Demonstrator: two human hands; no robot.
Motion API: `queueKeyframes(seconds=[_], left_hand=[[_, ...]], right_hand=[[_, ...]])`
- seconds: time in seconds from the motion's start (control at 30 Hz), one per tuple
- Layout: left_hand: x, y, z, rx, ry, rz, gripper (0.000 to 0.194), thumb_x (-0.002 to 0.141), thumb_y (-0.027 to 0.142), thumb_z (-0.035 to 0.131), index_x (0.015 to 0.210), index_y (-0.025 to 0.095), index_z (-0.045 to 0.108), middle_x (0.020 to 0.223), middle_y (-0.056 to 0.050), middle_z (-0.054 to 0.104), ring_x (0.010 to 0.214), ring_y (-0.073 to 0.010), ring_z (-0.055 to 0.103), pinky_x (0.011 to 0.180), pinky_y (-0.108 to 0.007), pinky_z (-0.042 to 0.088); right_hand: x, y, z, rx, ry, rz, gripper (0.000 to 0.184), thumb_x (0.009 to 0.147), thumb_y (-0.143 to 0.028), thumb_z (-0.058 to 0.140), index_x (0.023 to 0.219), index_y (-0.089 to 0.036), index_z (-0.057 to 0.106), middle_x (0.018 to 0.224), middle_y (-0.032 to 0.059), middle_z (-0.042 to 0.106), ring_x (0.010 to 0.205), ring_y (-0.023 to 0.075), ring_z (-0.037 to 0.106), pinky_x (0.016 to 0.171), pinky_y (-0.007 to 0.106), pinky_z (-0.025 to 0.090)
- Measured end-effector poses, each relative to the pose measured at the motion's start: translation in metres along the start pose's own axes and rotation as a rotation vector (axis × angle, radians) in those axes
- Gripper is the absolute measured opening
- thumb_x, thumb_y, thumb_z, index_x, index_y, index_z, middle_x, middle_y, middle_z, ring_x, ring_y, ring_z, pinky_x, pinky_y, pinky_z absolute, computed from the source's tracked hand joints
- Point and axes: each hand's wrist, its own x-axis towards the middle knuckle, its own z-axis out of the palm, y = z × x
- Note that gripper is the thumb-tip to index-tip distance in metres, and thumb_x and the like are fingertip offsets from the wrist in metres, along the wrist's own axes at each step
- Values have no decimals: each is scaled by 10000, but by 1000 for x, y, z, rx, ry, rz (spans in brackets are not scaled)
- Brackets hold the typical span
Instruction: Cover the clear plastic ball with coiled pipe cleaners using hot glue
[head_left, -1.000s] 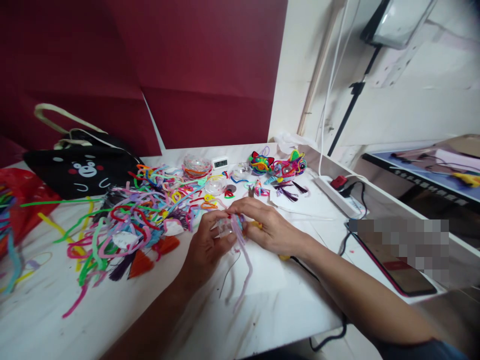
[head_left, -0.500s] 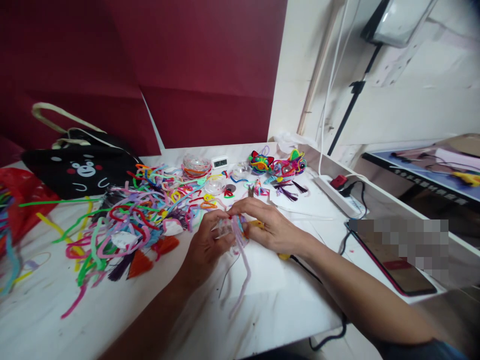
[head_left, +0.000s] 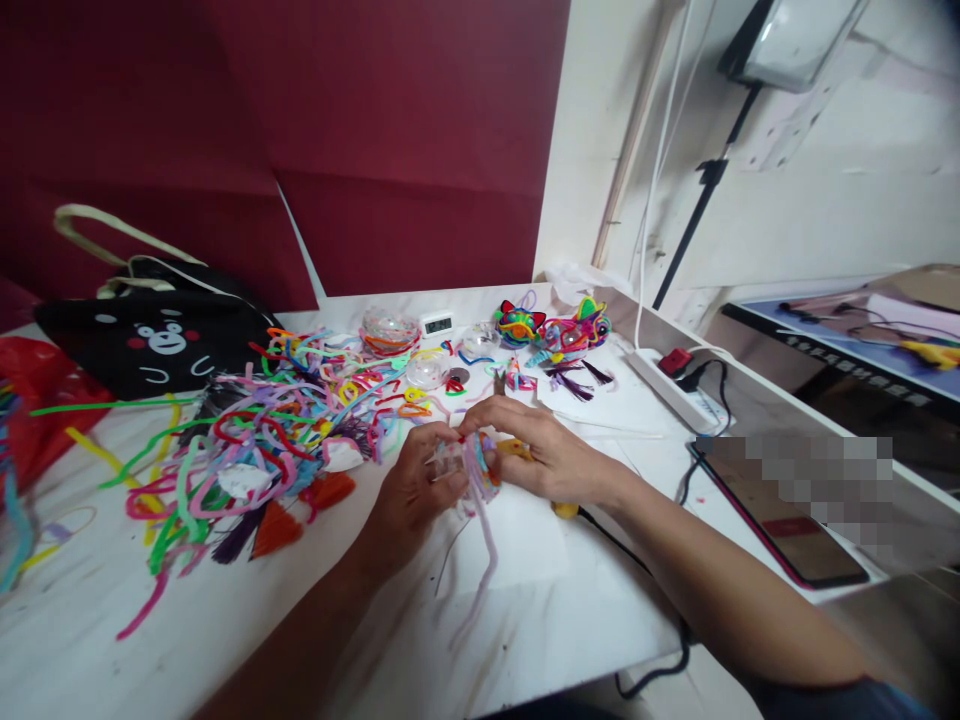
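Observation:
Between my two hands, over the front of the table, is a clear plastic piece (head_left: 448, 460), rounded, with coloured pipe cleaners wound on its right side. My left hand (head_left: 421, 490) is closed on its left side, thumb in front. The fingers of my right hand (head_left: 544, 455) curl over the top and press the wound pipe cleaners, hiding part of them. A long lilac pipe cleaner (head_left: 486, 530) hangs down from the piece towards me. Behind my right fingers, a yellow-handled tool (head_left: 517, 448) is partly covered. A white sheet (head_left: 525, 570) lies below.
A tangled heap of pipe cleaners (head_left: 247, 430) and tassels spreads to the left, before a black bag (head_left: 161, 345). Finished colourful ornaments (head_left: 521, 322) and clear domes (head_left: 427, 368) stand behind. At right are a power strip (head_left: 675, 390), a phone (head_left: 780, 520) and a black cable (head_left: 622, 545).
The view has shifted slightly. My hands keep nearly the same hold, and the hanging lilac pipe cleaner's lower end has swung a little left.

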Motion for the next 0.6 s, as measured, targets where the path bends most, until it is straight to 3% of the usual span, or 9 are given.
queueKeyframes(seconds=[0.23, 0.4, 0.6], left_hand=[[-1, -7, -3, 44, 33, 33, 339, 942, 467, 774, 1171, 286, 601, 1044, 9, 690, 817, -188, 665, 712, -328, 573], [0, -10, -4, 46, 57, 70, 322, 973, 492, 741, 1196, 299, 610, 1135, -3, 687, 785, -157, 635, 674, -294, 563], [1, -13, -5, 65, 41, 116, 312, 991, 479, 739, 1225, 305, 630, 1178, -11, 706, 865, -173, 710, 724, -310, 625]], right_hand=[[-3, 4, 7, 24, 69, -16, 402, 914, -120, 550, 1278, -225, 686, 1338, 120, 769, 1297, 282, 706, 1132, 503, 557], [-5, 0, 9, 65, 85, 33, 420, 926, -152, 586, 1331, -213, 680, 1403, 137, 754, 1331, 293, 702, 1141, 505, 554], [-5, -4, 8, 106, 86, 76, 394, 918, -165, 600, 1291, -240, 705, 1383, 107, 767, 1321, 284, 704, 1144, 493, 539]])
